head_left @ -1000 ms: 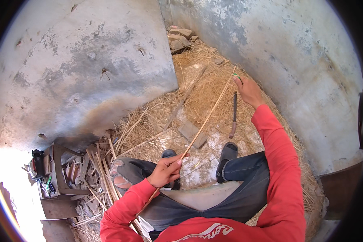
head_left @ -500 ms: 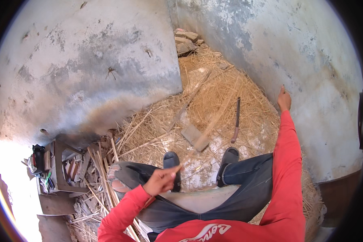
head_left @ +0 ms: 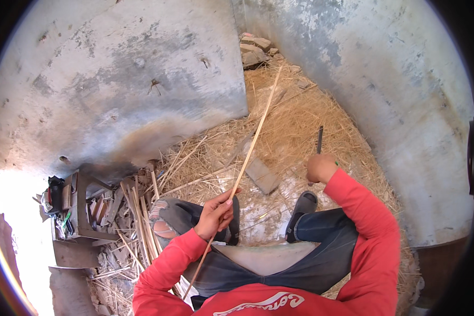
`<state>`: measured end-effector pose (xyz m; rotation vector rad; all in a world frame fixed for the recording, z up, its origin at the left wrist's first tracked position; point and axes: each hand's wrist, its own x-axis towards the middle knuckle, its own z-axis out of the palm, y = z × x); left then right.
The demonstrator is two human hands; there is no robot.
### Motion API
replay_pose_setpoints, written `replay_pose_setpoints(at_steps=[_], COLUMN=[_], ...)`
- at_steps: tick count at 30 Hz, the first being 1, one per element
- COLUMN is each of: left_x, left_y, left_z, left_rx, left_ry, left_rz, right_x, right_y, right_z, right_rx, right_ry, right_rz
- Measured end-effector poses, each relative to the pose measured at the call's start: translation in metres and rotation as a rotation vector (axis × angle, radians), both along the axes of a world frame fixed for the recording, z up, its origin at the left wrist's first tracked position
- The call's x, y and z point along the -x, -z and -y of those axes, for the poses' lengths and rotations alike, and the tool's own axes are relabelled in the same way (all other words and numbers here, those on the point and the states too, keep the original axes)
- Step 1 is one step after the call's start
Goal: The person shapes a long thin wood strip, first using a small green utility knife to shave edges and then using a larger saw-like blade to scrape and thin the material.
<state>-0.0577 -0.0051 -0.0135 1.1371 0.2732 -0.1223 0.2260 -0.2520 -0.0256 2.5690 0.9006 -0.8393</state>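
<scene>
Overhead, two rough grey plaster walls (head_left: 116, 89) meet at a corner, and straw (head_left: 300, 121) covers the ground between them. At the left edge stands a small metal rack (head_left: 73, 210) crammed with tools. A long thin cane (head_left: 250, 150) runs slantwise from beside the lap up and away toward the corner, its far tip near a heap of broken bricks (head_left: 254, 50). The left hand (head_left: 215, 215) pinches the cane near its low end, fingers curled around it, so nearly all its length lies beyond the fingers. The right hand (head_left: 320, 168) is well apart from the cane, fist closed on the handle of a dark blade (head_left: 319, 140) that points away. Between them a flat grey block (head_left: 263, 175) lies on the straw, just beside the cane's middle.
</scene>
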Motion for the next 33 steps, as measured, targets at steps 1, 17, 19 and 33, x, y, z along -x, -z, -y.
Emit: replay_pose_setpoints(at_steps=[1,17,19,33], left_x=[0.002,-0.009,-0.014,-0.014], left_y=[0.001,-0.005,-0.001,-0.001], left_z=[-0.002,0.006,0.006,0.009], left_rx=[-0.005,-0.137,-0.102,-0.118], left_ry=[-0.001,-0.075,-0.088,-0.148], left_rz=[0.001,0.083,0.081,-0.004], right_x=[0.008,0.097,0.112,0.118], right_y=[0.005,-0.081,-0.076,-0.083], right_z=[-0.004,-0.042,-0.047,-0.036], right_rx=[0.053,-1.064,-1.104,-0.874], right_ry=[-0.105,-0.232,-0.246,-0.487], right_rz=[0.300,0.228,0.201,0.071])
